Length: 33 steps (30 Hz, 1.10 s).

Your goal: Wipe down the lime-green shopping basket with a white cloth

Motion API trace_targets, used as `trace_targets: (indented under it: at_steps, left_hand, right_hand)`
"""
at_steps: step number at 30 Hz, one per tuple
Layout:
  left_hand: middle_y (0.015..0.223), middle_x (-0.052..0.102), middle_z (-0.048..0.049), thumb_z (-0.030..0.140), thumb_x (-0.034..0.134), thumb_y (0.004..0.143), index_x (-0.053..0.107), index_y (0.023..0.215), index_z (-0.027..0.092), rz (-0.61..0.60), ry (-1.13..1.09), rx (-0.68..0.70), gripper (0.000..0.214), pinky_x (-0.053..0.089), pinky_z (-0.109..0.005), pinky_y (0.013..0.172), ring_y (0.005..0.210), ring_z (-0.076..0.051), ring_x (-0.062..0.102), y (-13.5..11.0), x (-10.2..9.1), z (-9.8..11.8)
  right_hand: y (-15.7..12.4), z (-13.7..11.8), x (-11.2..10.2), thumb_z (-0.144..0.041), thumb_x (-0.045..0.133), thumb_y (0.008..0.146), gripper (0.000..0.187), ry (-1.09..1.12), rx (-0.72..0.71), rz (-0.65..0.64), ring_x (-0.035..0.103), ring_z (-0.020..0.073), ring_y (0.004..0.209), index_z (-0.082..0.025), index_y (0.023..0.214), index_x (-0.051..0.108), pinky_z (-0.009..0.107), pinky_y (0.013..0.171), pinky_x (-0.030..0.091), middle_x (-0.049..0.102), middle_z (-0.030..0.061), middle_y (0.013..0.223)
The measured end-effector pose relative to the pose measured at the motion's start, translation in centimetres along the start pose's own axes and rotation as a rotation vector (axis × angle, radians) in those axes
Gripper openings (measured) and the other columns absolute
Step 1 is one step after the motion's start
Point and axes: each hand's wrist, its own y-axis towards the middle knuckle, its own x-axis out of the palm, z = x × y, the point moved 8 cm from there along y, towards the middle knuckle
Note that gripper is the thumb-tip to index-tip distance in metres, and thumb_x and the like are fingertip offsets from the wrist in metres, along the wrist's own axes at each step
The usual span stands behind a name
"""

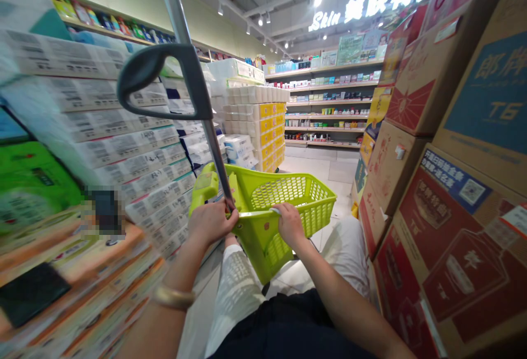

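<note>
A lime-green rolling shopping basket (263,233) stands between my knees, tilted a little, its inside partly in sight. My left hand (211,220) is closed on its near left rim, thumb beside the foot of the metal pull rod (220,158); some of its fingers are hidden. Further along the near rim, my right hand (289,224) grips the edge with its fingers over the top. The rod rises up and to the left, carrying a dark grey loop handle (164,82). A small grey caster peeks out under the basket.
Stacked cardboard cartons (457,249) crowd close on my right. On the left are tall piles of wrapped paper packs (152,156) and orange packs (94,287) with a dark flat object (33,293) on top. Stocked shelves (325,101) stand beyond the tiled aisle (317,167).
</note>
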Motion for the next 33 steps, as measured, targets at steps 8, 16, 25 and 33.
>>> trace_targets:
  at_steps: [8,16,25,33]
  left_hand:
    - [0.122,0.055,-0.0148,0.027,0.052,0.081,0.035,0.135,0.018,0.94,-0.337,0.179,0.058,0.042,-0.045,0.1,0.115,-0.029,0.053,-4.6,-4.7,0.1]
    - [0.105,0.065,-0.0154,0.023,0.053,0.079,0.057,0.117,0.012,0.315,-0.045,0.353,0.041,0.044,-0.041,0.09,0.1,-0.029,0.06,-1.0,2.0,9.3]
    - [0.081,0.068,-0.0135,0.03,0.051,0.08,0.064,0.086,0.014,0.165,0.147,0.317,0.022,0.039,-0.042,0.077,0.081,-0.03,0.062,-0.7,4.5,9.3]
    - [0.083,0.067,-0.0146,0.027,0.05,0.08,0.065,0.091,0.013,0.147,0.127,0.329,0.023,0.038,-0.042,0.078,0.083,-0.03,0.061,-0.8,4.6,9.0]
  right_hand:
    - [-0.5,-1.5,0.7,0.004,0.04,0.077,0.047,-0.006,-0.034,0.027,0.053,0.0206,0.1,-0.021,0.107,0.065,0.033,0.094,0.039,0.065,0.0065,0.104]
    - [-0.9,-0.8,1.1,-0.002,0.043,0.084,0.039,-0.089,-0.066,0.031,0.053,0.0204,0.101,-0.023,0.11,0.064,0.033,0.094,0.039,0.065,0.0061,0.106]
    - [-0.6,1.5,-0.3,-0.001,0.041,0.083,0.039,-0.092,0.079,0.073,0.054,0.0208,0.097,-0.022,0.102,0.068,0.033,0.093,0.039,0.066,0.0073,0.099]
    - [-1.1,-2.5,1.7,0.0,0.043,0.081,0.045,0.003,-0.121,0.008,0.053,0.0189,0.103,-0.023,0.114,0.063,0.032,0.096,0.038,0.064,0.0053,0.109]
